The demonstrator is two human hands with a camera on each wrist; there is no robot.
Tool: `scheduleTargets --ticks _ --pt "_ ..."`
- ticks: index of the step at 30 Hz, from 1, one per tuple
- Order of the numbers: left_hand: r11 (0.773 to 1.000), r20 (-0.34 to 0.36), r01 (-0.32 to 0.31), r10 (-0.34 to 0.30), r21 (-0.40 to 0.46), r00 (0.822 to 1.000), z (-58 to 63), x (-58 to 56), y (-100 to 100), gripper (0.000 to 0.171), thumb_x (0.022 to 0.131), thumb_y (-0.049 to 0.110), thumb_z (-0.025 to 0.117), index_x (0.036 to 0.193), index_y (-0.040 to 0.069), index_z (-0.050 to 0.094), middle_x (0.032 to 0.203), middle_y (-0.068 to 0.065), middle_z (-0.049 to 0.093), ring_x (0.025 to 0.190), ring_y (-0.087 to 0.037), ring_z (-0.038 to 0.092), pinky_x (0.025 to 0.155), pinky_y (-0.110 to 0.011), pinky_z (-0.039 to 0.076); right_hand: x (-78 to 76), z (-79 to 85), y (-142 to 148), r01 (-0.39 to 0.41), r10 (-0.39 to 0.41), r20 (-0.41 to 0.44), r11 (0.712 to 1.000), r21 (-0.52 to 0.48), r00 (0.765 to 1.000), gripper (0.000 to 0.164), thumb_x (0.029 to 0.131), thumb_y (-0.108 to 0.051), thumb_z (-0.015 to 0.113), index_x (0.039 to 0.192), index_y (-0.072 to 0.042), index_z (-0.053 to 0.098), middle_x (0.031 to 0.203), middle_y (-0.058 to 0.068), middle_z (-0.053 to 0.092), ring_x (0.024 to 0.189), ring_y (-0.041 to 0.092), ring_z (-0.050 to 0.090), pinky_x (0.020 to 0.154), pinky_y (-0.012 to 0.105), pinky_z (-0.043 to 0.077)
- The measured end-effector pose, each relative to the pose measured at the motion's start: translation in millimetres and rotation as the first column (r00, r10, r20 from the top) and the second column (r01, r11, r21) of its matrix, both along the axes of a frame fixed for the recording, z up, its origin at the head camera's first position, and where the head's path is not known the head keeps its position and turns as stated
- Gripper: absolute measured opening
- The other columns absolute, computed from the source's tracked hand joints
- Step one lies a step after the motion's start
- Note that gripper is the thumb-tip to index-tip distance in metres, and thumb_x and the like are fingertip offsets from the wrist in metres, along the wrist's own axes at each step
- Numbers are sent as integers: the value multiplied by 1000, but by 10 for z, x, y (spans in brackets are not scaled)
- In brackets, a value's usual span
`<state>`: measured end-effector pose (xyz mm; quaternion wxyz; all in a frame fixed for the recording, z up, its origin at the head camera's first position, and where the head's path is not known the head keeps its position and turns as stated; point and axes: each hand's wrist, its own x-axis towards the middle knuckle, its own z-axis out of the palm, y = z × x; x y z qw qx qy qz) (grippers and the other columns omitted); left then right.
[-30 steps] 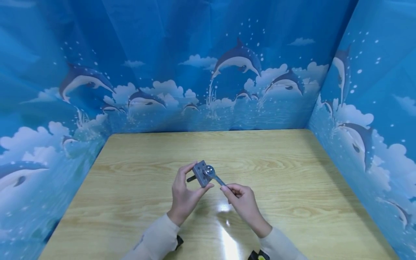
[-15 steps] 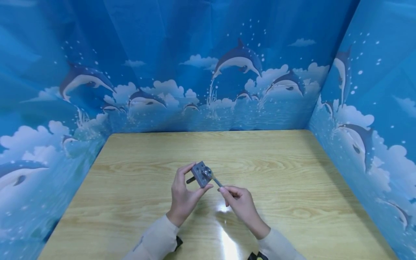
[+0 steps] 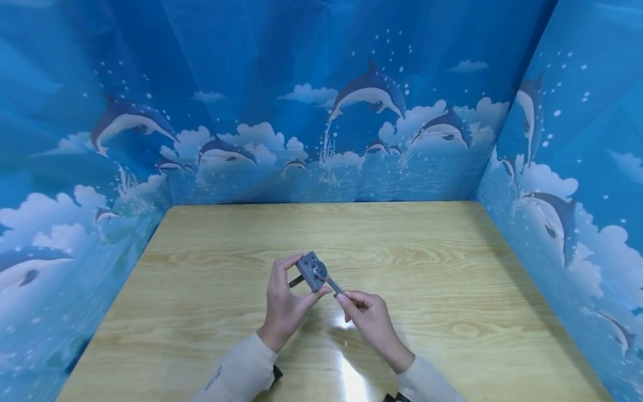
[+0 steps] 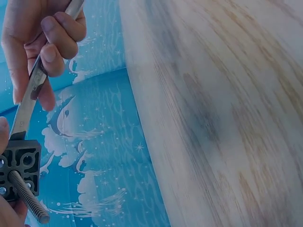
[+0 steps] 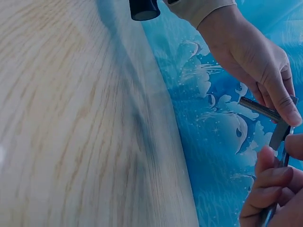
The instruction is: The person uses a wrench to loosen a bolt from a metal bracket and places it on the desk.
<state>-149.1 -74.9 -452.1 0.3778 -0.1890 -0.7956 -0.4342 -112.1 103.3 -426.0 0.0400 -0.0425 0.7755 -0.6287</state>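
In the head view, my left hand [image 3: 283, 304] holds a grey square plate [image 3: 306, 265] with several holes, tilted above the table, between thumb and fingers at its edges. A threaded bolt [image 4: 28, 196] passes through the plate's middle and sticks out on the far side. My right hand [image 3: 374, 324] pinches the handle of a silver wrench [image 3: 334, 285], its head over the near face of the plate at the bolt's end. The left wrist view shows the right fingers curled round the flat wrench handle [image 4: 31, 99]. The wrench head is mostly hidden there behind the plate.
Both hands work above a light wood-grain table [image 3: 211, 240]. A blue curtain [image 3: 281, 67] printed with dolphins stands behind it and at both sides. Dark wrist-worn devices show at the sleeves, one as a black piece [image 5: 144, 9] in the right wrist view.
The right hand has moved slightly left and down, swinging the wrench handle with it while the head stays at the plate. The left hand and plate have hardly moved.
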Motion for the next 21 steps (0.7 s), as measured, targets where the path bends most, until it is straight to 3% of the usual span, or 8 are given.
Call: scheduleTargets --ticks 9,13,15,18,20,21 --pt "998 69 39 -43 57 997 24 36 2 83 59 25 91 124 -5 48 119 -13 58 108 -27 56 104 -31 45 -23 -47 4 -20 19 -19 1000 -23 1000 18 92 -10 62 99 6 70 61 12 59 46 2 41 41 10 29" --pt "990 122 85 -98 108 988 55 56 -11 81 59 21 91 125 -1 49 120 -11 59 109 -25 57 104 -31 46 -97 -249 62 -49 49 -50 999 -3 998 20 93 -12 62 100 5 70 61 7 58 48 6 44 41 11 33" --pt "980 161 130 -154 152 975 72 60 -32 79 60 19 90 125 1 50 120 -10 61 109 -24 59 104 -31 46 -143 -362 106 -81 81 -110 997 6 991 19 94 -10 61 101 6 69 61 5 58 49 10 48 41 13 37" --pt "947 260 216 -277 238 925 111 67 -86 75 63 17 88 127 3 51 121 -10 63 108 -22 61 104 -31 47 -194 -449 177 -137 134 -197 991 -2 971 17 94 -7 59 101 5 69 61 4 58 52 12 53 42 17 43" --pt "919 350 256 -356 301 866 138 74 -136 72 67 14 86 129 4 52 124 -10 62 109 -21 61 105 -29 45 -218 -459 227 -182 176 -248 983 -1 953 17 94 -5 58 101 6 69 62 3 59 53 10 53 41 18 44" --pt "903 395 273 -396 332 829 153 81 -164 71 69 13 84 130 3 51 125 -11 60 110 -21 61 105 -28 45 -231 -459 252 -204 198 -262 979 4 945 16 94 -4 58 101 5 69 63 1 59 53 7 52 41 17 44"
